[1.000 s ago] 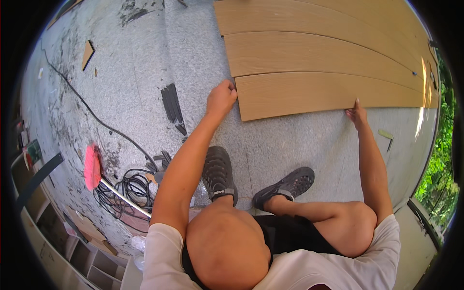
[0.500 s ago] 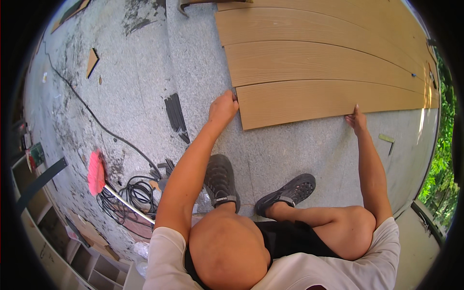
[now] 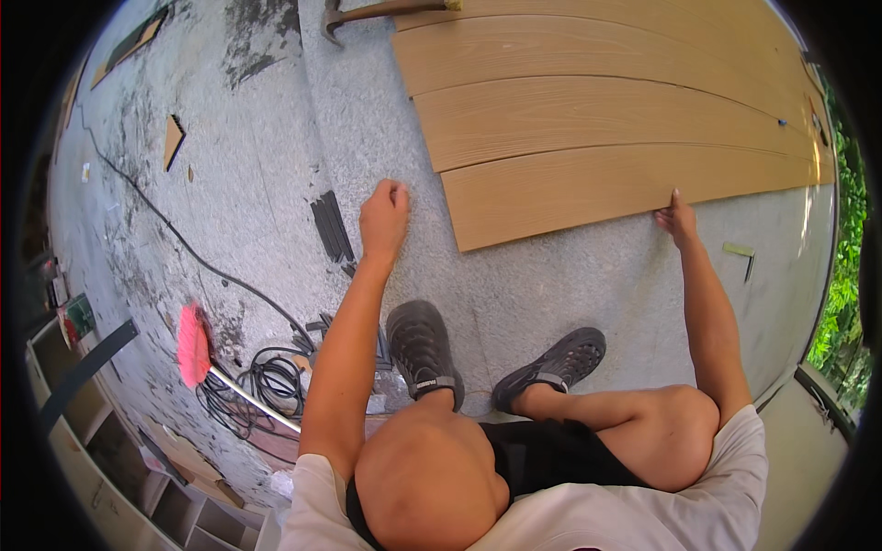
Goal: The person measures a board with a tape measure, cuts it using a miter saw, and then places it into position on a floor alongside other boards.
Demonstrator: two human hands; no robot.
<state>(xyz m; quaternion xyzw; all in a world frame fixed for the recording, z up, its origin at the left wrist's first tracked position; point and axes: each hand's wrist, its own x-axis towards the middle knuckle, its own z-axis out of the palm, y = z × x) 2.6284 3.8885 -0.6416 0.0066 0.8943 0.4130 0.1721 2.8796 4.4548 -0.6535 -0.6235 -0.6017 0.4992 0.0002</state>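
Several tan wood-grain planks (image 3: pixel 570 106) lie side by side on the grey floor. My right hand (image 3: pixel 678 222) grips the near edge of the closest plank (image 3: pixel 551 193), thumb on top and fingers at its underside. My left hand (image 3: pixel 384 220) hovers over the floor, apart from that plank's left end. Its fingers are curled closed, and whatever they may hold is hidden. Just left of it lies a bundle of dark strips (image 3: pixel 332 227). A claw hammer (image 3: pixel 381 11) rests at the far left corner of the planks, its handle end over them.
A pink-headed brush (image 3: pixel 193 344) with a white handle lies at the left beside a coiled black cable (image 3: pixel 276 376). A small square (image 3: pixel 749 257) sits on the floor at the right. Farther left are a tan offcut (image 3: pixel 174 142) and a shelf unit (image 3: pixel 101 459).
My left hand has moved left, away from the plank's end. The nearest plank's left end now sits slightly offset from its neighbour. My right hand keeps its hold.
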